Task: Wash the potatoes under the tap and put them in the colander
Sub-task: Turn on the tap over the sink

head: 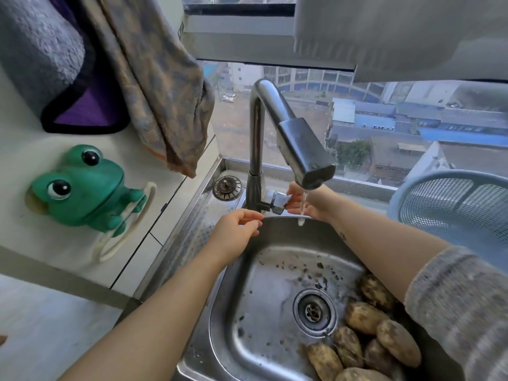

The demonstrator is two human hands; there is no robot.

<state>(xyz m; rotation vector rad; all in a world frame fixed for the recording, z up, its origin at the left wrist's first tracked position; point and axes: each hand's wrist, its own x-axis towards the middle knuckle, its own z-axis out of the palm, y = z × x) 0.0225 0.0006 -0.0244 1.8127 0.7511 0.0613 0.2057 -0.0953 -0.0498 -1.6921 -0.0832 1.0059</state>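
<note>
Pinched the end of the tap lever (281, 201) with the right hand (312, 203), thumb and fingertips curled round it, just under the spout (305, 152). Held the left hand (236, 233) above the far rim of the sink (242, 320), fingers loosely bent, gripping nothing. Noted a thin stream of water (302, 213) falling past the right palm into the basin. Found the potatoes (368, 336) heaped in the near right corner of the sink, beside the drain (314, 312), partly hidden under the right forearm, caked in soil, unwashed by the look of them, with crumbs of dirt scattered over the steel. Saw the colander (453, 207) standing to the right of the sink, beyond the right arm, apparently holding none yet, though with its floor out of sight. Judged the potatoes firm and fairly heavy for one hand, gritty while dry but likely slick once wet and muddy. Reckoned it best to take one at a time across the thick middle, fingers wrapped well round, not by a tapered end, and to rub with the other hand under the stream. Expected little risk of damage from a drop, merely a splash and a roll toward the drain.
</note>
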